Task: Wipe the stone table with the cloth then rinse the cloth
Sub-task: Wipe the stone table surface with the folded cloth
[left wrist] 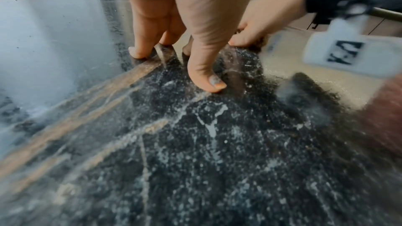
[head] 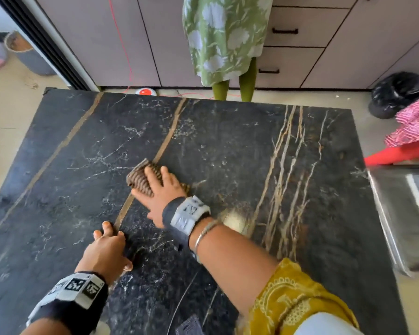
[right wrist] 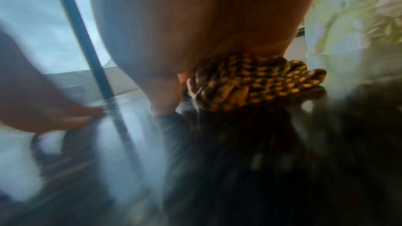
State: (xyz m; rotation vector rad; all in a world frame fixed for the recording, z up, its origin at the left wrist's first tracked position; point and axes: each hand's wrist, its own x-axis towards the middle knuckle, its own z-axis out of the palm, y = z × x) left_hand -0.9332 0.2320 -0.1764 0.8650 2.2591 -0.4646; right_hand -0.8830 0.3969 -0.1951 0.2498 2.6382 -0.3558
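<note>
A brown and yellow patterned cloth (head: 140, 180) (right wrist: 250, 83) lies bunched near the middle of the black veined stone table (head: 239, 141) (left wrist: 195, 143). My right hand (head: 162, 187) (right wrist: 195, 32) lies on top of it, fingers spread and pressing it onto the stone. My left hand (head: 107, 247) (left wrist: 174, 64) is nearer to me and to the left. Its fingertips (left wrist: 137, 52) and thumb are braced on the bare stone beside a tan vein, and it holds nothing. The right wrist view is motion-blurred. A pale smear (head: 235, 220) marks the stone right of my right wrist.
A person in a green floral dress (head: 225, 39) stands at the table's far edge before grey cabinets (head: 300, 32). A steel sink (head: 401, 213) adjoins the table's right side. Beyond it are a red stool with pink cloth (head: 416, 122) and a black bag (head: 397, 93).
</note>
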